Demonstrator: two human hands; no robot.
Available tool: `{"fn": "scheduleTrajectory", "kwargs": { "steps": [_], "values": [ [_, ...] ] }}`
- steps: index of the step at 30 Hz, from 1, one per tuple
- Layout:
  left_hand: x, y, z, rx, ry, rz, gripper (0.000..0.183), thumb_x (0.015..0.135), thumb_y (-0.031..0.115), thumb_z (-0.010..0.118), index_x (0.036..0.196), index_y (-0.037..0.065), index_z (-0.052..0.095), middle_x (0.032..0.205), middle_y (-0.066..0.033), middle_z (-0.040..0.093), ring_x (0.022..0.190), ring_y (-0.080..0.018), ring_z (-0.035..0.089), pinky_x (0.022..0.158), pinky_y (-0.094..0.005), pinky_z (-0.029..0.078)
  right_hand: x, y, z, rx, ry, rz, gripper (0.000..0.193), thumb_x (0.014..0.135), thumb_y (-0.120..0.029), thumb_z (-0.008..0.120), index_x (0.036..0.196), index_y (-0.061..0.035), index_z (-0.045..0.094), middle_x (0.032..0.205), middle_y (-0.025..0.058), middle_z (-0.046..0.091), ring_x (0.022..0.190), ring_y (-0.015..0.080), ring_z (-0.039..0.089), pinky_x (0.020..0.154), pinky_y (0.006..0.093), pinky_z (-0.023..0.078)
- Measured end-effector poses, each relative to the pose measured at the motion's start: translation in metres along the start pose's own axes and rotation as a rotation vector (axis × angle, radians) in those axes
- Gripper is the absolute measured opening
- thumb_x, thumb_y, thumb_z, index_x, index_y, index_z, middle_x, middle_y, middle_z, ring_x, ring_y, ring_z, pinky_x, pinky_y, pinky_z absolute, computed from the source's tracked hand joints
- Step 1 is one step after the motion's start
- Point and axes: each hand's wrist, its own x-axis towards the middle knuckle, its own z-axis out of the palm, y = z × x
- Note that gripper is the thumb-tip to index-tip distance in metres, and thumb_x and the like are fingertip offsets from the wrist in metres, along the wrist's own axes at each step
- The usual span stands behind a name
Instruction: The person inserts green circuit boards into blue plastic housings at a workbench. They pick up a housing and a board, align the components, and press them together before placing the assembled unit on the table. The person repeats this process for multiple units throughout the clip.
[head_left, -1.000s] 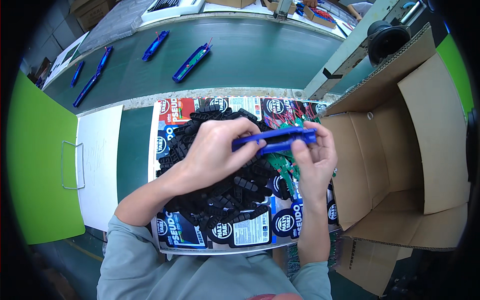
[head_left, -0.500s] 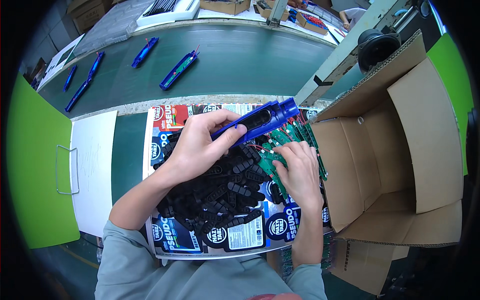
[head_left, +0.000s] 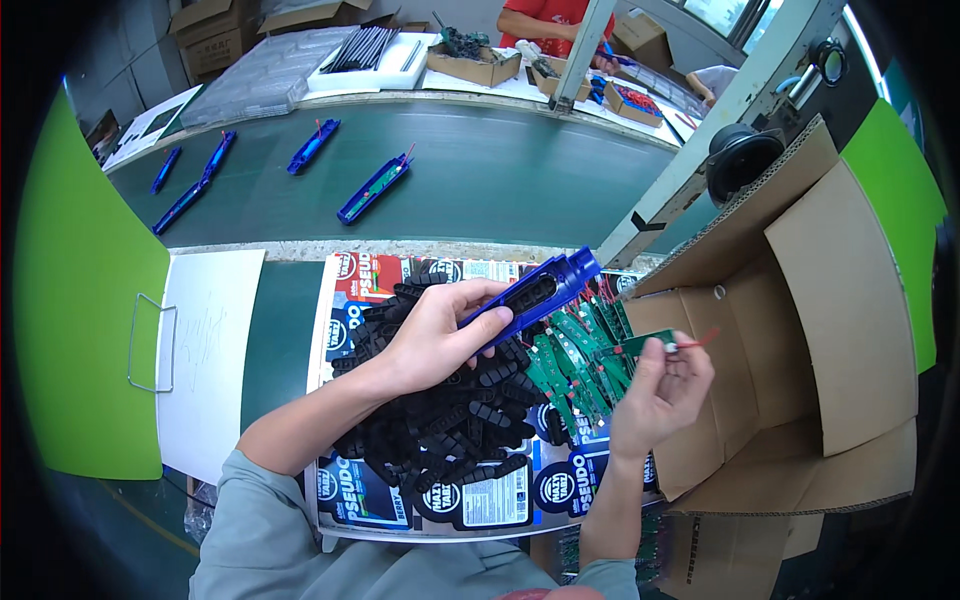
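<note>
My left hand (head_left: 440, 335) is closed round a blue plastic housing (head_left: 568, 278), which is tilted up to the right. A black pad sits in the housing's oval opening. Between thumb and fingers of my right hand (head_left: 665, 395) is a narrow green circuit board (head_left: 640, 343) with a red wire, raised at the cardboard box's near left edge. Below and left of it lies a heap of green circuit boards (head_left: 575, 365) with red and white leads. Under my left hand spreads a pile of black rubber keypads (head_left: 440, 430).
An open cardboard box (head_left: 740, 400) stands at the right. Beyond the printed sheet (head_left: 350, 500), a green conveyor belt (head_left: 480, 190) carries several blue housings (head_left: 375, 190). A metal post (head_left: 650, 210) and a black speaker (head_left: 742, 160) rise at the far right. A person in red (head_left: 550, 25) works across the belt.
My right hand has lifted a circuit board from the heap and moved right with it. The view has tilted up, showing more of the far side. My left hand still holds the housing.
</note>
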Motion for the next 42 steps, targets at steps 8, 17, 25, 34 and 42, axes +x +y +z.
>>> {"fn": "scheduleTrajectory", "kwargs": {
  "steps": [8, 17, 25, 34, 42],
  "values": [
    [0.000, -0.005, 0.002, -0.179, -0.033, 0.017, 0.046, 0.111, 0.030, 0.048, 0.145, -0.001, 0.054, 0.099, -0.0054, 0.068, 0.089, -0.0106, 0.065, 0.080, -0.0281, 0.055, 0.000, -0.009, 0.002, 0.507, -0.113, 0.450, 0.029, 0.101, 0.001, 0.059, 0.129, 0.0022, 0.051, 0.100, 0.0109, 0.065, 0.078, 0.0151, 0.067, 0.066, 0.0254, 0.053],
    [-0.001, -0.015, 0.011, -0.223, -0.172, 0.043, 0.048, 0.113, 0.029, 0.046, 0.150, -0.001, 0.050, 0.118, -0.0065, 0.066, 0.102, -0.0122, 0.063, 0.095, -0.0310, 0.052, -0.022, -0.028, 0.018, 0.503, -0.246, 0.423, 0.023, 0.101, -0.001, 0.061, 0.121, 0.0000, 0.050, 0.092, 0.0121, 0.069, 0.074, 0.0173, 0.072, 0.065, 0.0268, 0.058],
    [0.000, -0.016, 0.012, -0.207, -0.207, 0.064, 0.046, 0.113, 0.026, 0.047, 0.148, -0.003, 0.051, 0.118, -0.0063, 0.066, 0.103, -0.0124, 0.061, 0.096, -0.0317, 0.051, -0.022, -0.025, 0.017, 0.482, -0.265, 0.384, 0.022, 0.101, -0.001, 0.064, 0.119, -0.0001, 0.051, 0.090, 0.0127, 0.069, 0.075, 0.0180, 0.073, 0.066, 0.0271, 0.059],
    [-0.002, -0.016, 0.013, -0.159, -0.194, 0.082, 0.046, 0.113, 0.026, 0.047, 0.149, -0.002, 0.050, 0.118, -0.0058, 0.066, 0.105, -0.0110, 0.060, 0.096, -0.0308, 0.050, -0.021, -0.030, 0.019, 0.482, -0.307, 0.422, 0.022, 0.100, 0.000, 0.065, 0.118, 0.0008, 0.053, 0.090, 0.0120, 0.069, 0.075, 0.0164, 0.072, 0.067, 0.0263, 0.058],
    [-0.002, -0.021, 0.015, -0.112, -0.235, 0.079, 0.047, 0.113, 0.025, 0.048, 0.152, -0.001, 0.048, 0.119, -0.0062, 0.066, 0.106, -0.0113, 0.060, 0.097, -0.0312, 0.050, -0.015, -0.025, 0.018, 0.355, -0.316, 0.414, 0.021, 0.096, 0.002, 0.069, 0.114, 0.0004, 0.058, 0.093, 0.0088, 0.065, 0.074, 0.0106, 0.064, 0.066, 0.0230, 0.050]
  ]
}}
